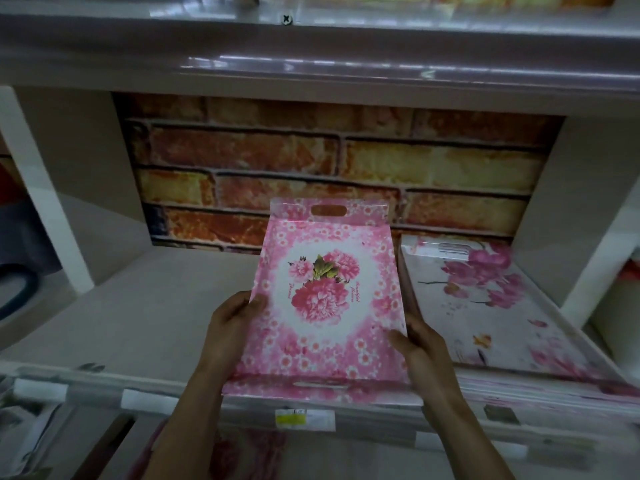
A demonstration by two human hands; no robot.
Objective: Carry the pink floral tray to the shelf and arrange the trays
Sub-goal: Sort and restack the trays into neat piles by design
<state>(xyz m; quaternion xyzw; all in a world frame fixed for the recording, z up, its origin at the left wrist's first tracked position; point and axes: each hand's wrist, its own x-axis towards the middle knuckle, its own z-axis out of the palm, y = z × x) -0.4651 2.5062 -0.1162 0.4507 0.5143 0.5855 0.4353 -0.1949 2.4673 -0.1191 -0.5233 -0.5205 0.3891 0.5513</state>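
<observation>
You had the pink floral tray (327, 306) pinched between both hands, long sides in your palms, which made sense since the cut-out handles sit at the near and far ends and you were feeding it in lengthwise. Your left hand (230, 327) had its grip closed on the left rim with the thumb hooked over the top, and your right hand (420, 344) was clamped on the right rim the same way. The tray was tipped, far end up toward the brick-pattern back panel (332, 161), near end low over the shelf's front lip (166, 386), so it was already at the shelf (156, 306) but I'd say not set down yet. Just to its right was a stack of white orchid-print trays (502, 306), edges looking nearly touching, though the blur there made that hard to call. The open space on the left looked like where it could go.
</observation>
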